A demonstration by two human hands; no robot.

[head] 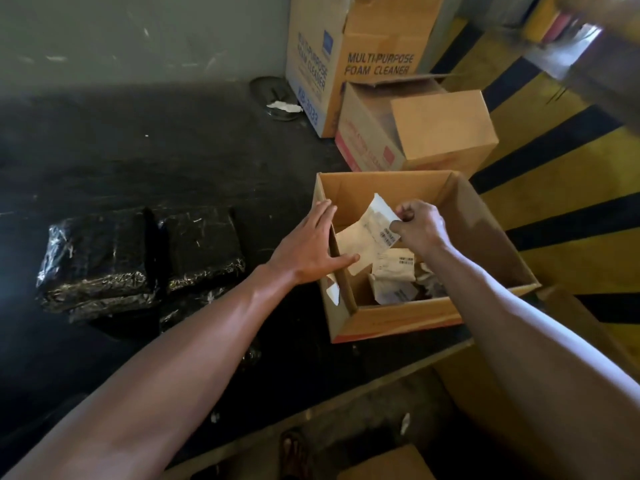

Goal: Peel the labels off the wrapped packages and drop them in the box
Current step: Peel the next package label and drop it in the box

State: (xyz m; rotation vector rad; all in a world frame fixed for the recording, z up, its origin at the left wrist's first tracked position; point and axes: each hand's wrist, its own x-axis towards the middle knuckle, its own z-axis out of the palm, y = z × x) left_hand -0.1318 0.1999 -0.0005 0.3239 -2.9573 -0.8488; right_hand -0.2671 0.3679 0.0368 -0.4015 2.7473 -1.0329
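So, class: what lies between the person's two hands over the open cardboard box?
In the head view, between left hand and right hand: the white peeled label, pinched by the right.

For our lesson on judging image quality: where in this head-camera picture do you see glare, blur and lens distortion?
Head view: glare glints on the shiny black plastic-wrapped packages; the top right corner is smeared by blur; wide-angle distortion bends the yellow and black striped surface; the white paper label pinched in the right hand over the open brown cardboard box stays fairly sharp.
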